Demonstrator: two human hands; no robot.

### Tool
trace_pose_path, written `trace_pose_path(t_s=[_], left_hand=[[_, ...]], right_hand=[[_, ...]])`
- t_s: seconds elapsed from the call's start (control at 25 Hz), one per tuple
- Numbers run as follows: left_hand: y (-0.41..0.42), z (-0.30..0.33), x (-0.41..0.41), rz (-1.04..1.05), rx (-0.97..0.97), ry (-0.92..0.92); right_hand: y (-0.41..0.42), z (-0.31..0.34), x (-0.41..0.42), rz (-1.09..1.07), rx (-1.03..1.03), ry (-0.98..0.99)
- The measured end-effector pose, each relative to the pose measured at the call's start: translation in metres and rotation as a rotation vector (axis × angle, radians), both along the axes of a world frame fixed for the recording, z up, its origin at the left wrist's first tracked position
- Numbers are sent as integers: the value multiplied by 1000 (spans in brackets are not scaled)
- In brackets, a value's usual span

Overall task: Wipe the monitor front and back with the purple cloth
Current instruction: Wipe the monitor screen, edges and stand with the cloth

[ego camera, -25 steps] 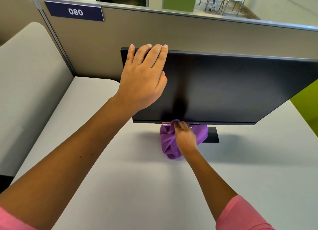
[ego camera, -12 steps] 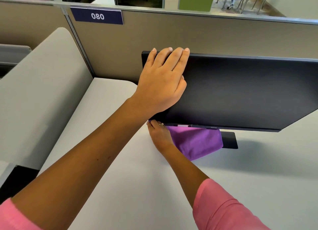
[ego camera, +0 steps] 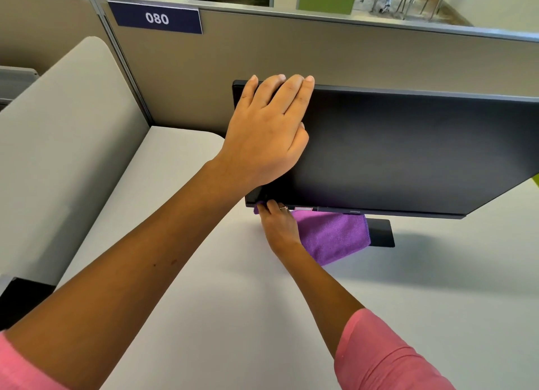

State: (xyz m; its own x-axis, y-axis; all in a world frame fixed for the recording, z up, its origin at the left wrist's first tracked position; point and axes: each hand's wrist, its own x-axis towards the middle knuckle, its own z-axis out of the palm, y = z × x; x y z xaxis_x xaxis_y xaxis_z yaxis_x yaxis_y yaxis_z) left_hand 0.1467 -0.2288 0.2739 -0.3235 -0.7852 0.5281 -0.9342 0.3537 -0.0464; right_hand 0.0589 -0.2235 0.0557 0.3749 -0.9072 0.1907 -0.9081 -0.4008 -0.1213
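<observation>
A black monitor (ego camera: 408, 150) stands on a white desk (ego camera: 233, 316), its dark screen facing me and tilted back. My left hand (ego camera: 268, 130) lies flat on the screen's upper left part, fingers straight and reaching the top edge. Under the bottom left corner my right hand (ego camera: 278, 225) holds the purple cloth (ego camera: 332, 238) against the lower bezel. The cloth hangs down in front of the black stand base (ego camera: 382, 232). The fingertips of my right hand are hidden behind the bezel.
A beige cubicle partition (ego camera: 350, 51) with a blue "080" sign (ego camera: 157, 18) runs close behind the monitor. A grey padded divider (ego camera: 58, 144) borders the desk on the left.
My right hand slid the cloth left along the monitor's bottom edge, from near the stand to the lower left corner. The view shifted, and my left hand stayed flat on the screen.
</observation>
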Motion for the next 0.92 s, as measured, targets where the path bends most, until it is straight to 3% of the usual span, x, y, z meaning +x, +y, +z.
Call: trace_pose_path(t_s=[0.44, 0.68, 0.92], left_hand=[[6, 4, -3, 19, 20, 23], [8, 5, -22, 80, 26, 113], [4, 7, -67, 105, 25, 119]], right_hand=[[3, -4, -138, -276, 169, 84], [3, 0, -196, -397, 163, -91], [0, 4, -257, -525, 204, -103]])
